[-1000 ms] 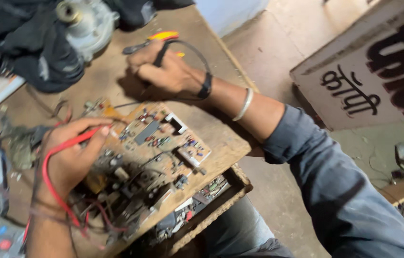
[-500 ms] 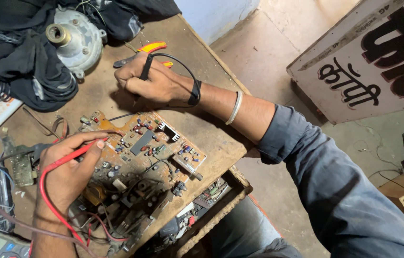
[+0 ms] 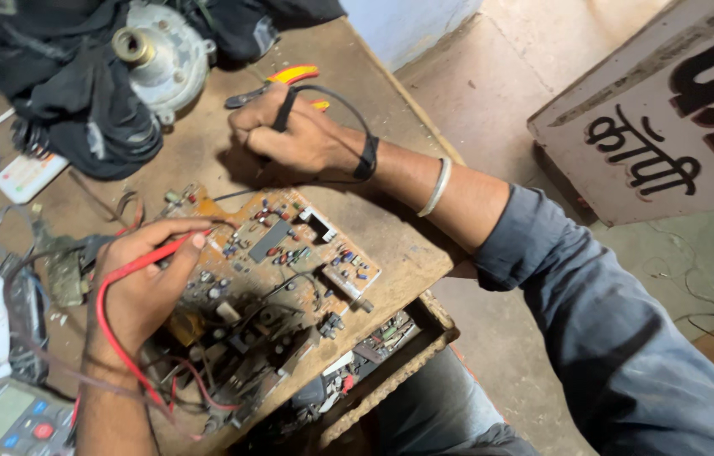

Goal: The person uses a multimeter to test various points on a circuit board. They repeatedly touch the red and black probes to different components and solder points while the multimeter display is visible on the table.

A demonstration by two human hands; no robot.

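Wooden workbench, circuit board between hands: left hand gripping red probe, right hand seemingly clenching black lead.

An electronics repair workshop: a worn wooden bench holds a bare circuit board, a multimeter, a motor and pliers.

The multimeter was cut off by the bottom edge; the black probe's tip stayed hidden inside the right hand
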